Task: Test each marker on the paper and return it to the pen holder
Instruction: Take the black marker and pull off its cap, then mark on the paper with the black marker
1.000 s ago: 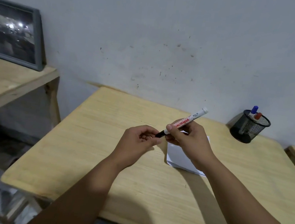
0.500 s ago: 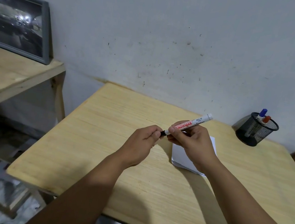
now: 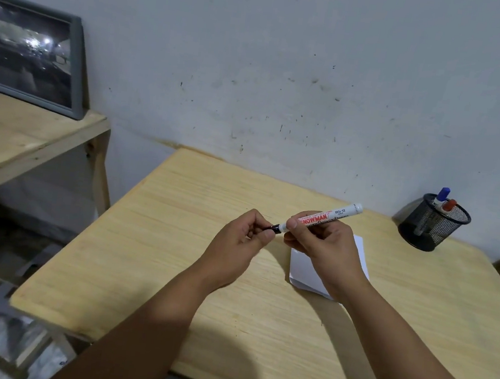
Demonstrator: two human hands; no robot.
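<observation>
Marker [image 3: 329, 216]: white barrel, black cap.

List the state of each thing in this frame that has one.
marker: held in the air, both hands on it
left hand: pinching its black cap end
right hand: gripping its barrel
paper: flat on table, blank where visible
pen holder: upright, holding two markers

Both hands hold a white marker [image 3: 320, 219] above the table [image 3: 175, 227]. The left hand [image 3: 241, 241] pinches its black cap; the right hand [image 3: 326, 248] holds the body.
</observation>
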